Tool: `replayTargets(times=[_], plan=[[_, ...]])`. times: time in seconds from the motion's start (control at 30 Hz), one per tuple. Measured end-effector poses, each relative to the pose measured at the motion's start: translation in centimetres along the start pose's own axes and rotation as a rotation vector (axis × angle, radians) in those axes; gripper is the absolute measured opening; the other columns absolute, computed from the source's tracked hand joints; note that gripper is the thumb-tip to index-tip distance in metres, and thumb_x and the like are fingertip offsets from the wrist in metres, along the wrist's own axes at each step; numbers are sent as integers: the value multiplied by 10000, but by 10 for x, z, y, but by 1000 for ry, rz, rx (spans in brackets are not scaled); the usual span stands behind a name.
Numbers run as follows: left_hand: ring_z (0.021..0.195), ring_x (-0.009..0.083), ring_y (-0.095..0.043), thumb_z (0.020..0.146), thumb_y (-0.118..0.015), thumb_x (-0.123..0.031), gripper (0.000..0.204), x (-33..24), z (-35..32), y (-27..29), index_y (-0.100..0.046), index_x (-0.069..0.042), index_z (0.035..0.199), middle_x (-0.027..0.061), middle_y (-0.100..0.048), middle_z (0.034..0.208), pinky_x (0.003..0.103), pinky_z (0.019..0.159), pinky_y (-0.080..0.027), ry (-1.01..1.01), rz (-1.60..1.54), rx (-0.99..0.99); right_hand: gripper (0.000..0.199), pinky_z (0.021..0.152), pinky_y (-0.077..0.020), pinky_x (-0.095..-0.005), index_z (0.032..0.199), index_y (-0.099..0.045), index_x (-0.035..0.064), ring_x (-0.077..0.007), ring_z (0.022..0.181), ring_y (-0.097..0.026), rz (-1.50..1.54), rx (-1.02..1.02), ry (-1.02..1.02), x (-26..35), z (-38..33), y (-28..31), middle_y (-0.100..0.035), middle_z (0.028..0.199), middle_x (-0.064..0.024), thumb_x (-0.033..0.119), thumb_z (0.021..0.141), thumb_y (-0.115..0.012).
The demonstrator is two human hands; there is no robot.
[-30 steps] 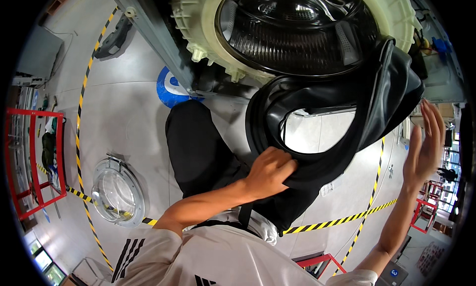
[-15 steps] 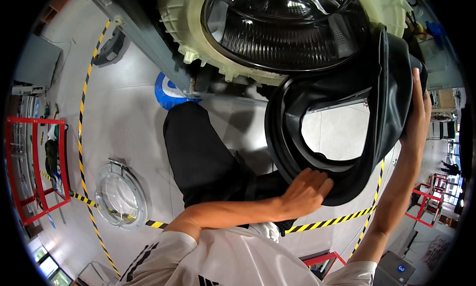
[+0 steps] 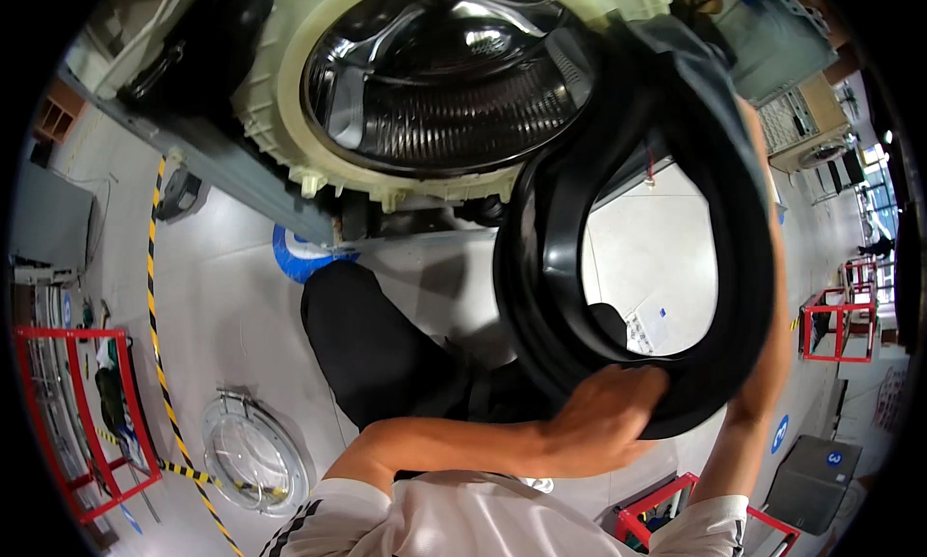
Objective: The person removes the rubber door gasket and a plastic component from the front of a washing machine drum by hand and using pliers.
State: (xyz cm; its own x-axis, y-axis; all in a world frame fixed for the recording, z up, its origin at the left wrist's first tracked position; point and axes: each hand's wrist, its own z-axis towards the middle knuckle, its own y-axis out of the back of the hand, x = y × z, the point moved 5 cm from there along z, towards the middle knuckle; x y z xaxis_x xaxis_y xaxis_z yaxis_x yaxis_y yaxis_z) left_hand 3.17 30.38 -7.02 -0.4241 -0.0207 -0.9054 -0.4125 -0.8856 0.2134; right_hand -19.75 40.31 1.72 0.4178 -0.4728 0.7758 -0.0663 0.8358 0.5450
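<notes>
The black rubber ring (image 3: 753, 316) is beside the metal drum (image 3: 454, 123), to its right in view; its upper part overlaps the right side of the pale tub front (image 3: 280, 123), though contact there cannot be confirmed. The left hand (image 3: 608, 407) is closed, fingers curled on the ring's lower rim; the right hand (image 3: 756, 137) lies at the ring's right side, mostly hidden behind it, and its grip cannot be told.

Just changed: the ring has turned to face the wearer more squarely, its opening standing taller; in effect, both hands are now at the ring, on separate portions of it.

Against the earliest frame: the right hand was then off the ring, spread wide; half a second later it was against the outer side; the left has stayed on the lower rim; the view has shifted, the drum now sitting further left; the round glass door (image 3: 253, 456) remains on the floor (image 3: 261, 316).
</notes>
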Motion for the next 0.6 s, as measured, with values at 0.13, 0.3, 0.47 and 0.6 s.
replayTargets(times=[0.13,0.3,0.47,0.6], plan=[[656,313,-590,695,-794,-217,358,29,-37,30,-572,23,841,160,-568,702,397,595,-475,92,224,-89,406,691,-460,-247,975,-642,-57,-67,735,-546,-75,-211,-207,29,-41,7,-640,791,-25,341,923,-585],[560,281,-509,697,-810,-259,368,56,-71,89,-579,25,737,122,-507,609,338,546,-442,44,342,15,324,659,-446,-274,899,-631,-33,-92,706,-527,78,-354,-70,26,-93,-38,-618,718,-27,282,938,-565],[830,348,-593,703,-803,-230,409,124,-124,149,-599,39,934,194,-613,936,384,731,-491,474,407,106,277,528,-328,-223,730,-549,9,-37,604,-417,500,-535,-217,2,-164,-98,-514,653,46,169,956,-529],[918,360,-568,707,-767,-162,362,147,-149,177,-577,5,964,164,-597,954,437,993,-412,334,425,43,325,550,-338,-229,714,-540,23,-35,628,-408,598,-607,-475,-47,-224,-144,-496,676,63,232,963,-535]])
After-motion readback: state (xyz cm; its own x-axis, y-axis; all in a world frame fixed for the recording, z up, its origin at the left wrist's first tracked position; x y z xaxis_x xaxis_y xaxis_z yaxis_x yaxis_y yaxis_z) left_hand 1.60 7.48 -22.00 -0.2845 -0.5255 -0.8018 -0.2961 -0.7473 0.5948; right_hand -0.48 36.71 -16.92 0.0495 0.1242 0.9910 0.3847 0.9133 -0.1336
